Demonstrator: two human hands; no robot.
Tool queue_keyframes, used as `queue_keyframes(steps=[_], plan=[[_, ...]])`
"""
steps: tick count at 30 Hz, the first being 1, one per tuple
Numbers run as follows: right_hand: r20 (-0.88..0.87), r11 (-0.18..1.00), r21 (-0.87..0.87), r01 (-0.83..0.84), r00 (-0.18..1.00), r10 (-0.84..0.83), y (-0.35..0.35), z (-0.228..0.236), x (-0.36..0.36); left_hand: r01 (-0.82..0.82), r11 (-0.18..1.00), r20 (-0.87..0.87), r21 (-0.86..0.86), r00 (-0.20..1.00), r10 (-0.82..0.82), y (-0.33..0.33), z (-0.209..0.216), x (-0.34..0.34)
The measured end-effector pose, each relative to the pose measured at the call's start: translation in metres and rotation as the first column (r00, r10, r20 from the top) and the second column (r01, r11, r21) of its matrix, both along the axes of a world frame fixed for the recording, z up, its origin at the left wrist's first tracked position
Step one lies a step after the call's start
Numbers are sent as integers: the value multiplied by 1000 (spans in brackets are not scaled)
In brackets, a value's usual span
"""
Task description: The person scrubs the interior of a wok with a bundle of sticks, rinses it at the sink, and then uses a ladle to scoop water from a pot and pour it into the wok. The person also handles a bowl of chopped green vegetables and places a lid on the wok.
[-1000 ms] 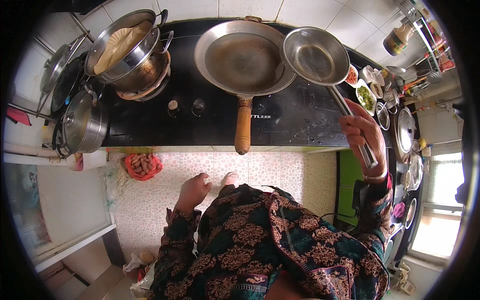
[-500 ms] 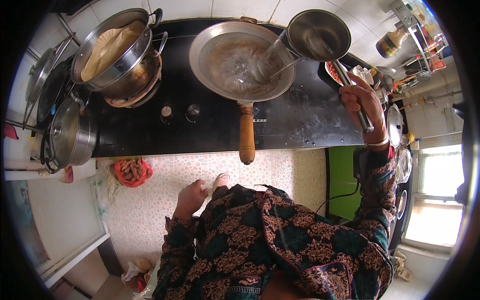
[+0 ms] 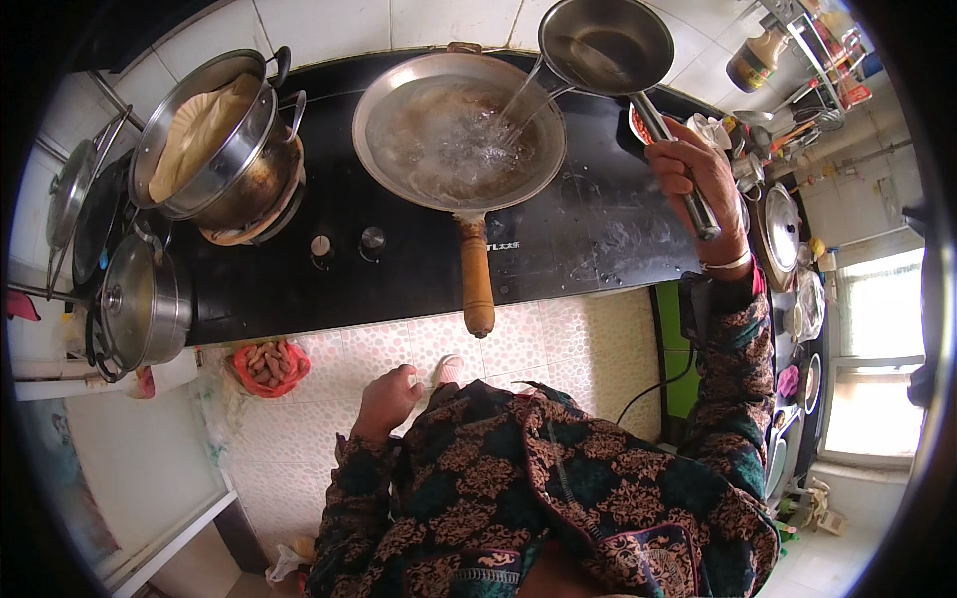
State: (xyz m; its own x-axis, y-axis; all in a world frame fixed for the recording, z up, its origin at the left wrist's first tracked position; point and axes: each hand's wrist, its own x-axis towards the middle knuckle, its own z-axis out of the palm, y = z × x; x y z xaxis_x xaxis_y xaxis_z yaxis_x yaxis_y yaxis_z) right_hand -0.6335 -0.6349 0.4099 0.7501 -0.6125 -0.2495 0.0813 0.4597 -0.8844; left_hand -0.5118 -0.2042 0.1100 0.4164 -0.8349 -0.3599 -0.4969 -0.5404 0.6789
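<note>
My right grip point(image 3: 695, 179) wraps the steel ladle point(image 3: 606, 45), its water point(image 3: 429, 154) streaming into the wok point(image 3: 377, 177), whose wooden handle point(image 3: 477, 274) passes white lettering point(image 3: 506, 245), overhanging the bench point(image 3: 598, 244) edge, my left grip point(image 3: 389, 403), closure unclear, above open floor point(image 3: 573, 344).

The ladle point(image 3: 606, 48) is smooth, glossy metal; the pan handle point(image 3: 477, 277) wood; the stovetop point(image 3: 588, 244) glossy.

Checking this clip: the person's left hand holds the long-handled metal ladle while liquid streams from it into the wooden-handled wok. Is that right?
Not quite: the hand is wrong. The head view shows the right hand holding the long-handled metal ladle while liquid streams from it into the wooden-handled wok.
</note>
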Motion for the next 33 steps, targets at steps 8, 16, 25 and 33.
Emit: queue_keyframes(steps=[8, 16, 25, 33], plan=[[447, 596, 765, -244, 867, -220, 8, -34, -16, 72, 996, -27, 45, 997, -71, -21, 4, 2], [317, 852, 496, 169, 878, -358, 80, -48, -132, 217, 972, -67, 86, 975, -212, -63, 15, -1], [52, 712, 377, 593, 754, -655, 158, -73, -320, 435, 900, -28, 22, 900, -435, -138, 30, -48], [118, 517, 440, 735, 523, -844, 173, -131, -490, 579, 815, -43, 9, 815, -578, -213, 42, -150]])
